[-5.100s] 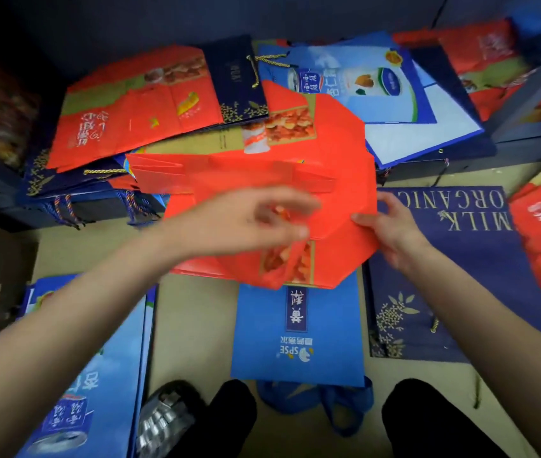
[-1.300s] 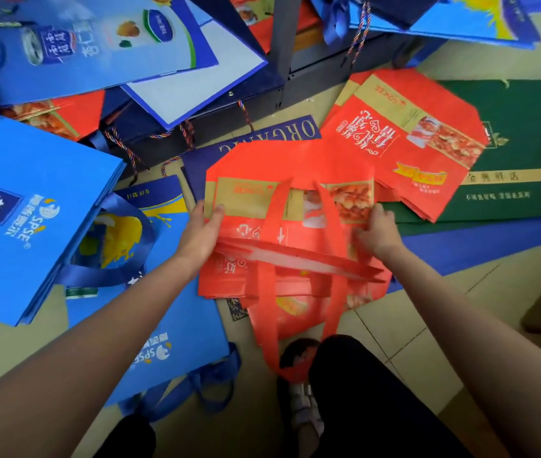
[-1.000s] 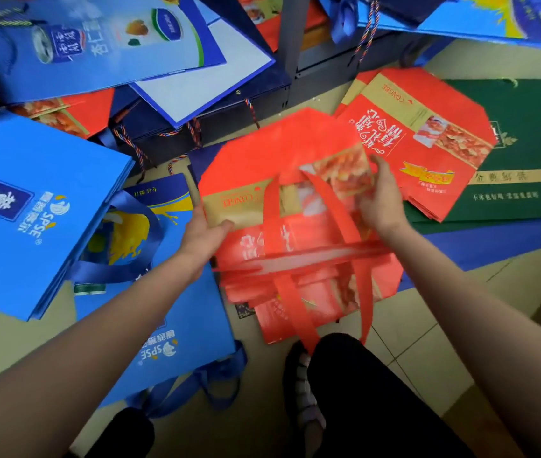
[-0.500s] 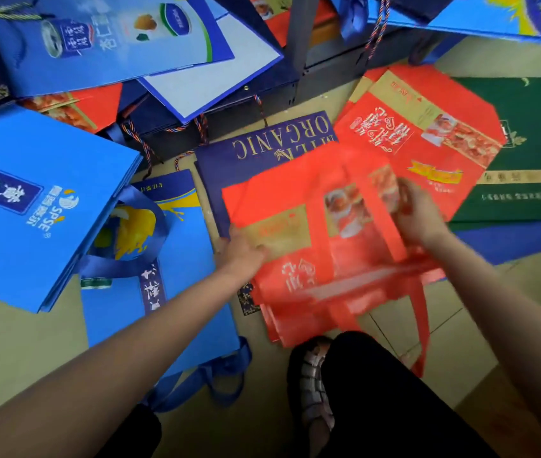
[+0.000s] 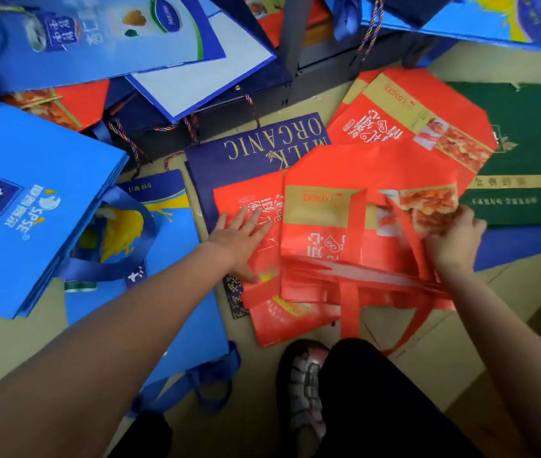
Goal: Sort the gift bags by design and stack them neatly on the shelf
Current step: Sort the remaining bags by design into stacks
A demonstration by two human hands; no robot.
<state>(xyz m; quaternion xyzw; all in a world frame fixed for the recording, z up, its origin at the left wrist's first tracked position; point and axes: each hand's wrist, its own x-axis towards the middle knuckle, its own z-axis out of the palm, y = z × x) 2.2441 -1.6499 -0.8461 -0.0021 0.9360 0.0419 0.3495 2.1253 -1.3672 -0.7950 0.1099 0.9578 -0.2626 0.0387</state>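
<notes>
In the head view, a flat red fabric gift bag with a gold band (image 5: 368,223) lies right of centre on the tiled floor (image 5: 428,342), atop a second red gift bag (image 5: 262,259). The left hand (image 5: 241,241) is laid on that lower bag, fingers spread wide. The right hand (image 5: 454,239) is pinched on the upper bag's right edge. A navy paper bag lettered ORGANIC (image 5: 256,147) is seen above them.

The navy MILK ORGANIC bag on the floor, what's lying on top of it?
Red bags cover the lower part of the navy bag, with the left hand flat on them. Only its lettering end shows; the rest is hidden.
</notes>
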